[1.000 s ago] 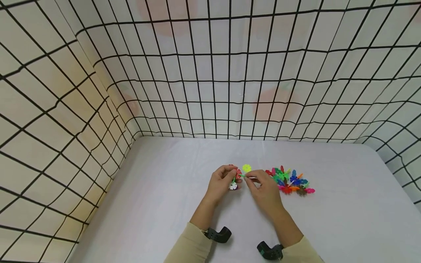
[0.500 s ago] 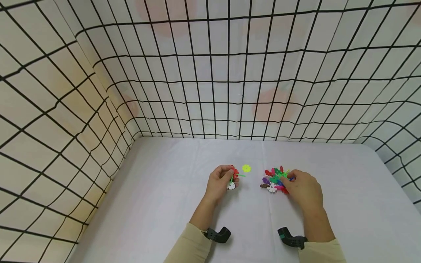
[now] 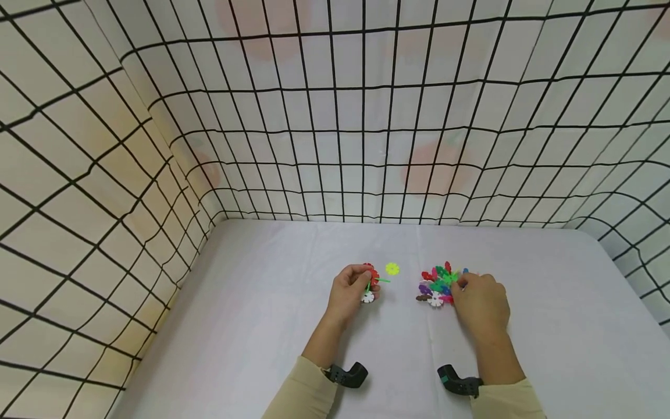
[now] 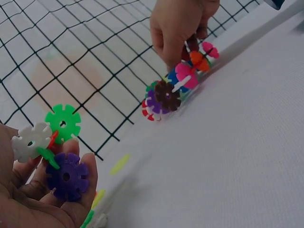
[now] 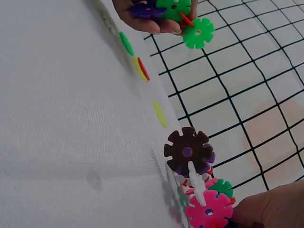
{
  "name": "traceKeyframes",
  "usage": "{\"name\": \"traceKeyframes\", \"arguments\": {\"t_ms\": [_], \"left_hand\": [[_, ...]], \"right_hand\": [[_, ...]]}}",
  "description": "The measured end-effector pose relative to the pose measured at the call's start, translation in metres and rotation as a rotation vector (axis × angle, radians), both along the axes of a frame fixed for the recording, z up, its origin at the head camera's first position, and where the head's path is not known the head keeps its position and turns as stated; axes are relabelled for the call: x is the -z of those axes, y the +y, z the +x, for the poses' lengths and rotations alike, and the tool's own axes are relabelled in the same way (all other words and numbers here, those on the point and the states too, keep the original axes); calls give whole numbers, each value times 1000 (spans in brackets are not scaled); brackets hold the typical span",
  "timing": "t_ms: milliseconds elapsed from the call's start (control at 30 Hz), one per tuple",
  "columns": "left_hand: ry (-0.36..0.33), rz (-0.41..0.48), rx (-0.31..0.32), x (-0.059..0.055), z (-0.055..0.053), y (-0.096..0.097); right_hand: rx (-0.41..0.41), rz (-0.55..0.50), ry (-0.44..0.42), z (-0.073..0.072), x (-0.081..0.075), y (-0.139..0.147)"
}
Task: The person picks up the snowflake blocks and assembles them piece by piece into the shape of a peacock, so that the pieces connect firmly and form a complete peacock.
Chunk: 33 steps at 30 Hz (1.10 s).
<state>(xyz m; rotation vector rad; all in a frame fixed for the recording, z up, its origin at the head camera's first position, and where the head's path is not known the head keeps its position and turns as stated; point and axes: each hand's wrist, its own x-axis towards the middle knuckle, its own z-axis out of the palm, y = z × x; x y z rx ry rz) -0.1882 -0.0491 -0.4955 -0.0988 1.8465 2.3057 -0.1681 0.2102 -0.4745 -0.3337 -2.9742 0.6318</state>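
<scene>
My left hand (image 3: 345, 294) holds a small cluster of joined plastic snowflake discs between thumb and fingers. In the left wrist view a green disc (image 4: 71, 118), a white disc (image 4: 42, 133) and a purple disc (image 4: 77, 183) show in it, with red and green discs edge-on. My right hand (image 3: 484, 302) is at the pile of mixed snowflake discs (image 3: 435, 285), its fingers bent down at the pile's right side. What lies between those fingertips is hidden. A brown disc (image 5: 178, 154) and a pink disc (image 5: 199, 216) appear close to this hand in the right wrist view.
A yellow disc (image 3: 392, 268) lies flat on the white tabletop (image 3: 251, 326) between the hands. Near the left hand, a green disc (image 5: 126, 43) and a red disc (image 5: 143, 69) rest on the cloth. Black-gridded fabric walls (image 3: 345, 116) enclose the back and sides.
My right hand has left the held cluster, where a green disc now juts out, and moved right to the pile. Pile discs have shifted slightly. The left hand stays nearly still.
</scene>
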Motion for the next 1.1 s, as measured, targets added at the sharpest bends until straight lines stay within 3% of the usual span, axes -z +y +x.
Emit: {"name": "traceKeyframes", "arguments": {"t_ms": [267,533,733,900,1100], "left_hand": [[1,-5,-13,-1,0,0],[-2,12,-42,-3,0,2],[39,-55,-64,-7,2,5],[116,-121,-37,-17,7,9],[222,-176,-56,-27,14,18]], "right_hand": [[57,-54,99,0,-4,-7],[110,-306,151,-3,-11,-15],[94,-599,129,-5,-14,-17],[38,-863,97,-7,-10,-23],[-131,-1347,63,-4,-7,-34]]}}
